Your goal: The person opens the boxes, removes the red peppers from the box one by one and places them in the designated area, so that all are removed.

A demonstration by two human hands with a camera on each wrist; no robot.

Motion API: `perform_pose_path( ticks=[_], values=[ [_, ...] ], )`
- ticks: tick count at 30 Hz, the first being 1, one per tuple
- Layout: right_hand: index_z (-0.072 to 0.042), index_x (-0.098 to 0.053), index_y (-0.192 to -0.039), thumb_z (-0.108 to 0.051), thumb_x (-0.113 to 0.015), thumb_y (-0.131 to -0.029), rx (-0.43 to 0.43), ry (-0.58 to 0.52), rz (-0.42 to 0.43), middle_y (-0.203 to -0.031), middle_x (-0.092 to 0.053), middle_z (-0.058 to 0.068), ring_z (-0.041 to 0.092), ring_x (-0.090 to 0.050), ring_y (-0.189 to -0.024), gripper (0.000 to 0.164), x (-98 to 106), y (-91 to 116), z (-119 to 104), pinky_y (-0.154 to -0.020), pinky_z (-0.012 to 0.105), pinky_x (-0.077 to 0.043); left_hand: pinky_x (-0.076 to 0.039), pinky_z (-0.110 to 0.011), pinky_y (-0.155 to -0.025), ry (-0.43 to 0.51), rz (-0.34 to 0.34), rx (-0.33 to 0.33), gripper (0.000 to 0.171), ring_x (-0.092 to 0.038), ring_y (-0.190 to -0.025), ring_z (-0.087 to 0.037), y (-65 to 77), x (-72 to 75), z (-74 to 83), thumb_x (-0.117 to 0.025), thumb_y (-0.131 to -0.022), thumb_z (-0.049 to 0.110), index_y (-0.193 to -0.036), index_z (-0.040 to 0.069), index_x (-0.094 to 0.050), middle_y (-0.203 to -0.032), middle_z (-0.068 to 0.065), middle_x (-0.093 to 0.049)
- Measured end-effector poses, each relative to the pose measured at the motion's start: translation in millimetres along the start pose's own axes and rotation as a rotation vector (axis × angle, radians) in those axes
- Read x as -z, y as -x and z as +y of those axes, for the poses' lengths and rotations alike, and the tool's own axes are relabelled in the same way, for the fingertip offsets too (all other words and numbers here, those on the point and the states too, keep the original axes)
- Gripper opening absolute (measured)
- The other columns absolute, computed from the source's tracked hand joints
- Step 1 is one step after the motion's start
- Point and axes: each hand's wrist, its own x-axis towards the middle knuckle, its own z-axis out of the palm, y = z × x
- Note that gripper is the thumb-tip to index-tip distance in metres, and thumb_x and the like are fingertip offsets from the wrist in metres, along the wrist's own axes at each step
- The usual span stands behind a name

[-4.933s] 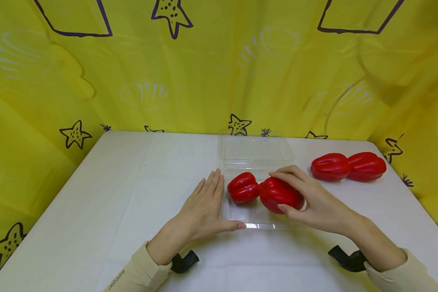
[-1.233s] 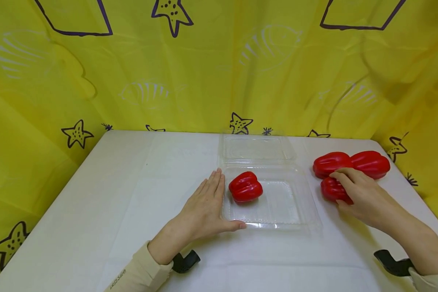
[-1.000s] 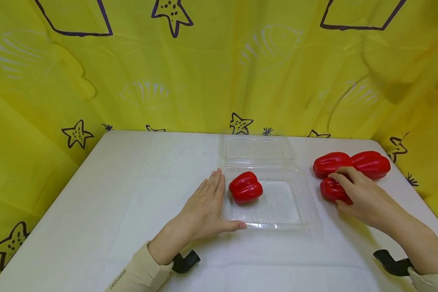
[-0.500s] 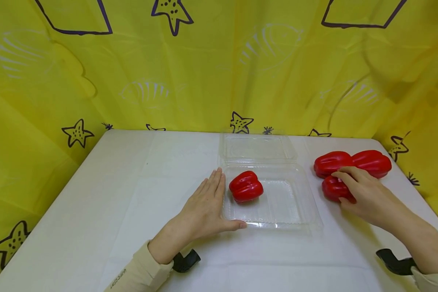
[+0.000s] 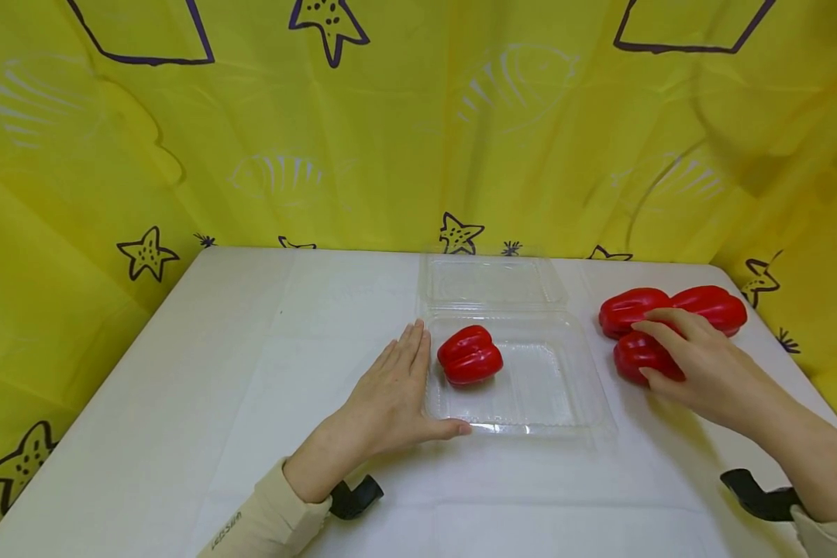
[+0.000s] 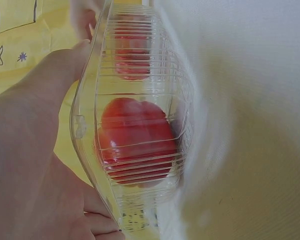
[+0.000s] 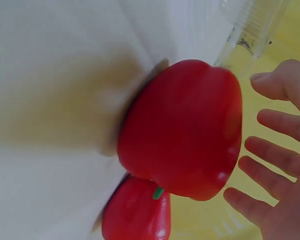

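A clear plastic clamshell container (image 5: 551,387) lies open at the middle of the table, lid folded back. One red bell pepper (image 5: 470,355) sits in its left half. My left hand (image 5: 387,395), fingers straight, rests along the container's left and front edges. To the right of the container, another red bell pepper (image 5: 638,356) lies on the table. Over it is my right hand (image 5: 714,372); the right wrist view shows its fingers spread and apart from that bell pepper (image 7: 182,130). Seen through the container wall in the left wrist view is the inside bell pepper (image 6: 137,140).
Two more red bell peppers, one on the left (image 5: 631,308) and one on the right (image 5: 718,304), lie side by side behind my right hand. A white cloth covers the table (image 5: 307,310). A yellow patterned curtain (image 5: 390,139) hangs behind and at both sides.
My right hand took a bell pepper from the container, carried it right and set it by the other two. Its fingers have now loosened and lifted off. My left hand stayed put.
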Motion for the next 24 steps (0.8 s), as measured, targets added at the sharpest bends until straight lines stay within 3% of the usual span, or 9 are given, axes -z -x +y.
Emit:
perform_pose_path(
  ticks=[8, 10, 12, 13, 15, 17, 19, 21, 24],
  values=[
    [-0.004, -0.062, -0.123, -0.006, -0.09, -0.061, 0.009, -0.033, 0.016, -0.125, -0.054, 0.023, 0.041, -0.051, -0.11, 0.068, 6.2, -8.8, -14.4, -0.073, 0.061, -0.057, -0.018, -0.045, -0.125, 0.01, -0.004, 0.002, 0.122, -0.008, -0.156, -0.028, -0.9, -0.4, 0.1, -0.057, -0.077, 0.081, -0.157, -0.001, -0.015, -0.167, -0.015, -0.008],
    [-0.007, -0.063, -0.123, -0.008, -0.09, -0.062, 0.027, -0.03, 0.029, -0.125, -0.055, 0.02, 0.037, -0.052, -0.112, 0.067, 7.5, -12.9, -19.7, -0.075, 0.055, -0.058, -0.018, -0.045, -0.125, 0.008, -0.002, 0.002, 0.123, -0.008, -0.156, -0.028, -0.9, -0.3, 0.1, -0.056, -0.077, 0.081, -0.157, -0.001, -0.015, -0.167, -0.015, -0.008],
    [-0.008, -0.063, -0.122, -0.008, -0.09, -0.062, 0.041, -0.04, 0.044, -0.125, -0.056, 0.017, 0.033, -0.053, -0.113, 0.066, 7.8, -17.7, -24.9, -0.089, 0.032, -0.059, -0.018, -0.045, -0.125, 0.006, 0.001, 0.001, 0.123, -0.008, -0.156, -0.028, -0.8, -0.1, 0.0, -0.056, -0.077, 0.082, -0.157, -0.001, -0.014, -0.167, -0.015, -0.008],
    [-0.009, -0.063, -0.122, -0.007, -0.09, -0.063, 0.051, -0.049, 0.051, -0.125, -0.056, 0.016, 0.032, -0.053, -0.113, 0.065, 7.9, -20.1, -27.3, -0.095, 0.02, -0.053, -0.018, -0.045, -0.125, 0.004, 0.002, 0.0, 0.123, -0.008, -0.156, -0.028, -0.8, -0.1, -0.1, -0.056, -0.077, 0.082, -0.157, -0.001, -0.014, -0.167, -0.015, -0.008],
    [-0.008, -0.063, -0.122, -0.007, -0.089, -0.063, 0.072, -0.065, 0.064, -0.125, -0.057, 0.015, 0.031, -0.053, -0.114, 0.064, 8.1, -24.2, -32.1, -0.101, 0.0, -0.033, -0.018, -0.045, -0.125, 0.003, 0.004, 0.0, 0.123, -0.008, -0.156, -0.028, -0.7, -0.1, -0.2, -0.056, -0.077, 0.082, -0.157, -0.001, -0.014, -0.167, -0.015, -0.008],
    [-0.008, -0.063, -0.124, -0.006, -0.088, -0.065, 0.082, -0.084, 0.064, -0.126, -0.056, 0.015, 0.031, -0.053, -0.115, 0.064, 7.9, -27.1, -36.7, -0.099, -0.008, -0.012, -0.018, -0.045, -0.125, 0.004, 0.006, -0.001, 0.123, -0.008, -0.156, -0.028, -0.5, 0.1, -0.2, -0.056, -0.077, 0.082, -0.157, -0.002, -0.015, -0.167, -0.015, -0.008],
    [-0.008, -0.062, -0.126, -0.008, -0.087, -0.067, 0.08, -0.087, 0.048, -0.128, -0.056, 0.016, 0.032, -0.052, -0.115, 0.064, 8.3, -29.6, -42.0, -0.105, 0.003, -0.033, -0.018, -0.045, -0.125, 0.005, 0.007, 0.0, 0.123, -0.008, -0.156, -0.028, -0.5, 0.2, -0.1, -0.056, -0.077, 0.082, -0.157, -0.002, -0.015, -0.167, -0.015, -0.009],
    [-0.009, -0.061, -0.127, -0.009, -0.086, -0.07, 0.062, -0.086, 0.026, -0.13, -0.055, 0.016, 0.032, -0.053, -0.116, 0.062, 8.6, -32.0, -47.4, -0.101, 0.023, -0.051, -0.018, -0.045, -0.125, 0.009, 0.006, 0.001, 0.123, -0.008, -0.156, -0.028, -0.4, 0.4, 0.0, -0.057, -0.077, 0.082, -0.157, -0.001, -0.015, -0.167, -0.015, -0.008],
    [-0.012, -0.06, -0.129, -0.012, -0.084, -0.073, 0.035, -0.086, -0.009, -0.133, -0.054, 0.016, 0.034, -0.054, -0.116, 0.061, 9.3, -35.7, -55.5, -0.083, 0.054, -0.057, -0.017, -0.045, -0.125, 0.017, -0.004, 0.006, 0.123, -0.007, -0.156, -0.027, -0.7, 0.6, 0.1, -0.057, -0.077, 0.081, -0.157, -0.001, -0.014, -0.168, -0.015, -0.007]
  ],
)
